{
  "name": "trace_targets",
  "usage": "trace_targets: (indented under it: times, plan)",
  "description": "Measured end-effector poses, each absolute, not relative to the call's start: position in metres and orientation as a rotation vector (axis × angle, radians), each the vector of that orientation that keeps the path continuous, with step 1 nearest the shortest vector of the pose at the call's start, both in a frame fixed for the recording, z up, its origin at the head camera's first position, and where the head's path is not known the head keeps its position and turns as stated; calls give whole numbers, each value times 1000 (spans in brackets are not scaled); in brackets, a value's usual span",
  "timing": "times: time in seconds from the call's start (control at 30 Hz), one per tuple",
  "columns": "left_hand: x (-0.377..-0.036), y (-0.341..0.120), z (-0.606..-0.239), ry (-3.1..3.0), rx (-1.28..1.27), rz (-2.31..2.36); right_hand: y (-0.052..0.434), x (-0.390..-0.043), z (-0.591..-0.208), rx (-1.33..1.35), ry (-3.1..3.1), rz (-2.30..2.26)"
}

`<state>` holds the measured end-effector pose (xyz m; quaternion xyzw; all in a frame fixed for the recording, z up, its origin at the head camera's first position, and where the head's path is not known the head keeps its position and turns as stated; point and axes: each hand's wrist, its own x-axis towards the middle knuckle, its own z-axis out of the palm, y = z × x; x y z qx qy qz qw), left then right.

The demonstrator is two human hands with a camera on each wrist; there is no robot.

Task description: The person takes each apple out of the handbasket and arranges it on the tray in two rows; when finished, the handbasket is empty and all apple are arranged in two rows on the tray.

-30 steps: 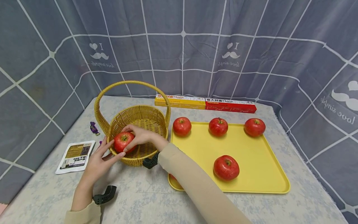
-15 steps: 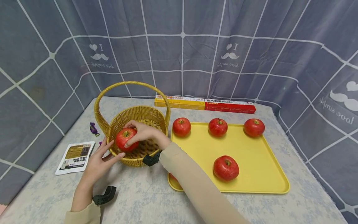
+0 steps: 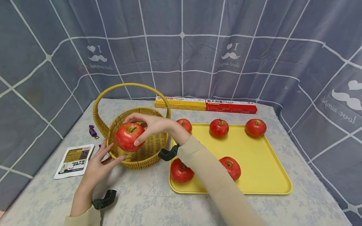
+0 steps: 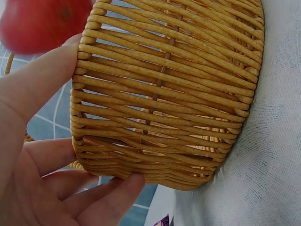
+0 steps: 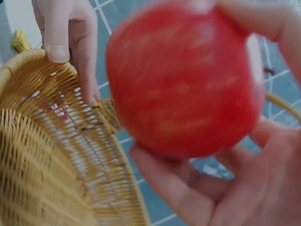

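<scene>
In the head view, my right hand (image 3: 155, 124) holds a red apple (image 3: 128, 137) between thumb and fingers, above the left part of the woven basket (image 3: 141, 164). The right wrist view has this apple close up and blurred, off the basket's weave. My left hand (image 3: 97, 166) grips the basket at its near left side. Its thumb lies at the rim, with the other fingers against the outer wall in the left wrist view. No other apple shows in the visible part of the basket. The basket's tall handle (image 3: 133, 84) stands upright.
Right of the basket lies a yellow tray (image 3: 260, 175) bearing several red apples (image 3: 219, 128). A yellow pasta box (image 3: 181, 104) and a red pasta box (image 3: 232, 107) line the back. A white packet (image 3: 74, 160) and a purple-wrapped candy (image 3: 92, 131) are at left.
My right hand has lifted the apple up from inside the basket, slightly to the right. My left hand stays at the basket's side. A tray apple formerly hidden by my right sleeve now shows.
</scene>
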<state>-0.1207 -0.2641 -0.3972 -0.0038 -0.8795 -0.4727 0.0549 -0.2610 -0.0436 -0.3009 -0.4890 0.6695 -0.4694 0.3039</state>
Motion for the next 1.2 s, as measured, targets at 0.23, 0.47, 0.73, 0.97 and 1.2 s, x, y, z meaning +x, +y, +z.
trace_targets:
  times: [0.23, 0.47, 0.73, 0.97, 1.2]
  plan:
    - [-119, -264, -398, -2647, -41, -1444, 12, -254, -267, -1557, 1717, -1213]
    - [-118, -263, -397, -2651, -38, -1451, 91, -246, -249, -1564, 1784, -1237]
    - [-117, -264, -398, -2672, -37, -1398, 186, -238, -261, -1362, 1956, -1280]
    - [-119, -264, -397, -2678, -44, -1386, 263, -229, -295, -1164, 2202, -1300]
    - [-118, -263, -394, -2686, -25, -1420, 324, -212, -329, -1031, 2346, -1284]
